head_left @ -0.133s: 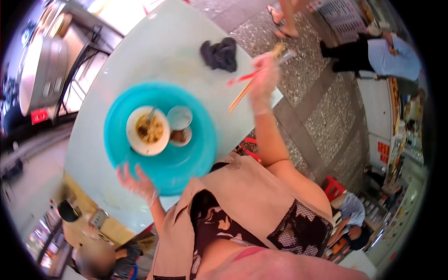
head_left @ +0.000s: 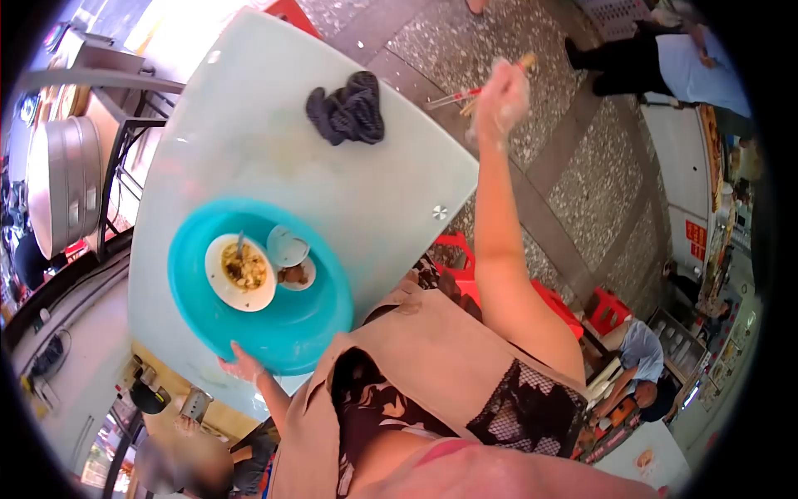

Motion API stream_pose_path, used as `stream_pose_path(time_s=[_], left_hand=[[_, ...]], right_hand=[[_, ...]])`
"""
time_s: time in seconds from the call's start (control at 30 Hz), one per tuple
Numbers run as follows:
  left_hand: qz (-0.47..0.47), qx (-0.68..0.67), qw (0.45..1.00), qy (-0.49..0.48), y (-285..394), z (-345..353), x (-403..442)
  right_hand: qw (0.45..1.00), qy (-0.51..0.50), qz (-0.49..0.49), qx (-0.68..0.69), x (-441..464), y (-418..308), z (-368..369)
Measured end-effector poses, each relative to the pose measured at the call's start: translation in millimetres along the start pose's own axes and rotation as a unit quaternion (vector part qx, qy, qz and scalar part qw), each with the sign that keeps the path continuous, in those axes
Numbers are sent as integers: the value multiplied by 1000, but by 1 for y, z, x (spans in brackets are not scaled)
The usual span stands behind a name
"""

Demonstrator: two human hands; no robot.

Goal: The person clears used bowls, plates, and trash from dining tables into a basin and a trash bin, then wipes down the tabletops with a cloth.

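Observation:
On the table stands a turquoise basin [head_left: 287, 337]. Inside it are a white bowl [head_left: 218, 287] with leftover food and a spoon [head_left: 240, 243], a small clear cup [head_left: 288, 246], and a small white dish [head_left: 304, 278] holding brown scraps. My left hand [head_left: 243, 366], in a clear plastic glove, is closed on the basin's near left rim, thumb on the rim. Beyond the table's right edge, over the floor, my gloved right hand [head_left: 502, 96] is closed around wooden chopsticks [head_left: 529, 61] and a clear strip with red print [head_left: 455, 99].
A dark grey cloth [head_left: 347, 108] lies crumpled on the pale table [head_left: 241, 141]. Red stools [head_left: 455, 256] stand by the table's right edge. Metal steamers [head_left: 71, 187] are at left. A person in a light blue top [head_left: 697, 75] stands upper right; others sit below.
My left hand has gone from spread fingers beside the basin to gripping its rim. My right hand has moved outward past the table edge with the chopsticks. The view has shifted.

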State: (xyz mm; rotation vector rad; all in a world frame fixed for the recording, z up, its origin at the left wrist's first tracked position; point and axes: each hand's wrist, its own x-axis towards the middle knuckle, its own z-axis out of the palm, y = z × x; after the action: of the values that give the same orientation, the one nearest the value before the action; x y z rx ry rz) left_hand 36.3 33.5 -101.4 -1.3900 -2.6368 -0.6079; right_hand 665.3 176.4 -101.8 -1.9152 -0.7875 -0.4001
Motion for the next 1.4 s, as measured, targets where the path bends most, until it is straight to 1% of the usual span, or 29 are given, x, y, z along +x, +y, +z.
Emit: stream_pose_path(time_s=[0.03, 0.07, 0.1, 0.17, 0.2, 0.23, 0.27, 0.3, 0.33, 0.37, 0.4, 0.43, 0.47, 0.5, 0.53, 0.57, 0.63, 0.73, 0.77, 0.8, 0.87, 0.9, 0.97, 1.1, 1.17, 1.23, 1.3, 1.37, 1.4], left_hand=[[-147, -71, 983, -79, 7, -5, 0], [-295, -141, 933, -152, 13, -12, -2], [-293, -130, 936, -144, 14, -15, 2], [-343, -135, 915, -167, 10, -14, 6], [-343, -131, 916, -159, 0, -9, 10], [-330, -158, 913, -181, -13, -4, 13], [-319, -185, 908, -198, -21, -5, 9], [-329, -182, 908, -183, -14, -8, 5], [-347, -169, 909, -160, -6, -6, 3], [-365, -153, 908, -138, -1, -10, 1], [-375, -147, 907, -126, -4, -15, -3], [-391, -161, 896, -138, -9, -13, -8], [-407, -178, 884, -148, -12, -13, -13], [-420, -180, 879, -132, -10, -13, -20], [-425, -224, 868, -122, -6, -14, -31], [-427, -269, 856, -109, -1, -16, -38], [-449, -279, 843, -100, 7, -21, -37], [-480, -295, 820, -99, 16, -29, -43], [-494, -295, 812, -100, 16, -31, -50], [-504, -292, 807, -101, 9, -35, -56], [-504, -349, 782, -109, -9, -49, -72], [-513, -343, 779, -113, -24, -57, -76], [-532, -345, 769, -80, -59, -60, -70], [-550, -318, 768, -78, -97, -74, -53], [-552, -331, 763, -54, -125, -73, -40], [-532, -349, 767, -80, -162, -75, -29], [-539, -321, 774, -82, -175, -83, -12], [-531, -339, 769, -108, -192, -85, -5], [-534, -324, 775, -92, -197, -83, 0]], right_hand=[[995, -28, -27, -96, 4, 45, 23], [990, -87, 102, -34, -6, 93, 52], [962, -143, 231, 36, -24, 129, 79], [914, -233, 320, 93, -51, 135, 112], [890, -246, 355, 146, -59, 123, 121], [868, -245, 386, 194, -74, 128, 140], [840, -289, 411, 204, -85, 143, 156], [808, -336, 433, 215, -86, 140, 164], [841, -389, 364, 93, -84, 140, 167], [856, -432, 283, -31, -74, 122, 156], [883, -399, 235, -80, -71, 108, 152], [933, -325, 144, -48, -71, 101, 148], [951, -298, 78, -7, -61, 69, 133], [941, -335, 17, 45, -67, 47, 124], [922, -371, -45, 97, -75, 25, 114], [937, -285, -149, 133, -96, -14, 108], [927, -328, -174, 51, -126, -65, 102], [908, -355, -222, 32, -160, -66, 130], [903, -363, -230, 29, -155, -69, 124], [909, -346, -212, 92, -141, -78, 113], [906, -330, -153, 217, -113, -91, 92], [909, -328, -156, 204, -94, -105, 77], [914, -306, -212, 165, -73, -126, 54], [926, -295, -190, 141, -69, -164, -4], [932, -298, -125, 164, -73, -183, -27], [925, -274, 70, 256, -82, -188, -34], [918, -298, 119, 233, -82, -183, -33], [932, -356, 58, 40, -95, -171, -17], [932, -355, -12, 75, -116, -144, -2]])
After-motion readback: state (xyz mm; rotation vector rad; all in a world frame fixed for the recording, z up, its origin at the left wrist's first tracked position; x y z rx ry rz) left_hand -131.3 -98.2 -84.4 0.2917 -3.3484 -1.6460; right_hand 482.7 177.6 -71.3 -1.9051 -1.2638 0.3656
